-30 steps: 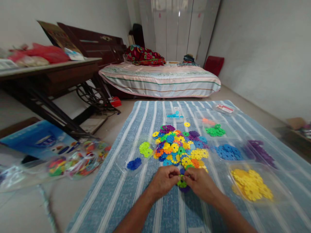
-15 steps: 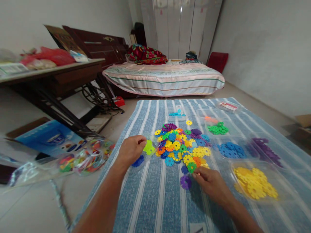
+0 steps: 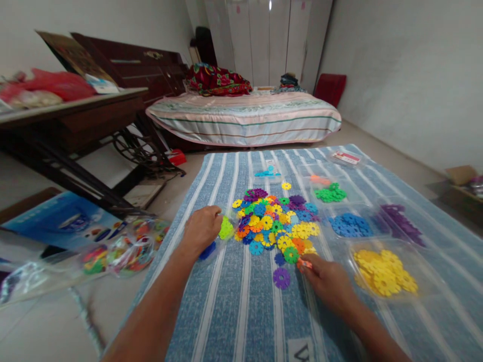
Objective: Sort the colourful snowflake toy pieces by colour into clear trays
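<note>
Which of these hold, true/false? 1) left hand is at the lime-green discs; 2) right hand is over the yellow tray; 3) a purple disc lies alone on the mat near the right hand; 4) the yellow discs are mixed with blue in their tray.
1) True: the left hand rests at the lime-green discs.
2) False: the right hand is at the near edge of the mixed pile, fingertips on an orange disc.
3) True: the purple disc lies apart on the striped mat.
4) False: the yellow tray holds only yellow discs.
</note>
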### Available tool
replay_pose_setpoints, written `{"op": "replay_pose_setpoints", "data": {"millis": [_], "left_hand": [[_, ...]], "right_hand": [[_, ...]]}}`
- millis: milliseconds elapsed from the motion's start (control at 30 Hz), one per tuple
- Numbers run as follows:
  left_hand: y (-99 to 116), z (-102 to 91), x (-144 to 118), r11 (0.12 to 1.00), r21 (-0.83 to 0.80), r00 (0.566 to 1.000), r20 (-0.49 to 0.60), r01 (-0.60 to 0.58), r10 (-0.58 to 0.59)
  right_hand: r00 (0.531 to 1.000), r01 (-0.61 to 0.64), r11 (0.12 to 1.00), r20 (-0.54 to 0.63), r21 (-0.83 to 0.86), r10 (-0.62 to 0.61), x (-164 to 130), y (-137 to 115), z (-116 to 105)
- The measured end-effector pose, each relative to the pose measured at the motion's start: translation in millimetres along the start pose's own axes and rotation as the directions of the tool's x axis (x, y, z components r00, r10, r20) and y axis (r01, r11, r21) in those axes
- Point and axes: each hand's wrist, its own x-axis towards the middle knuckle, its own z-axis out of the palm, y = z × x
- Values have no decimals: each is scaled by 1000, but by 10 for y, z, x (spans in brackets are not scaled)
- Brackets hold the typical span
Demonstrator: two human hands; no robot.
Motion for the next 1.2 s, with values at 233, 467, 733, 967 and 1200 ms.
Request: {"op": "replay_pose_setpoints", "data": {"millis": [233, 467, 733, 967, 1200], "left_hand": [[457, 275, -519, 961, -31, 919, 285, -275, 272], [565, 827, -772, 945, 3, 857, 422, -327, 295], [570, 975, -870, 951, -8, 863, 419, -308, 283], [552, 1017, -871, 964, -96, 880, 395, -246, 264], [573, 986, -842, 955, -288, 889, 416, -72, 192]], "right_hand": [[1000, 14, 938, 9, -348, -12, 182, -282, 36], [1000, 10, 944, 3, -329, -9, 200, -266, 66], [991, 80, 993, -104, -83, -89, 390, -190, -271], [730, -148, 963, -682, -224, -47, 760, -164, -888], [982, 122, 992, -140, -30, -125, 375, -177, -234]]}}
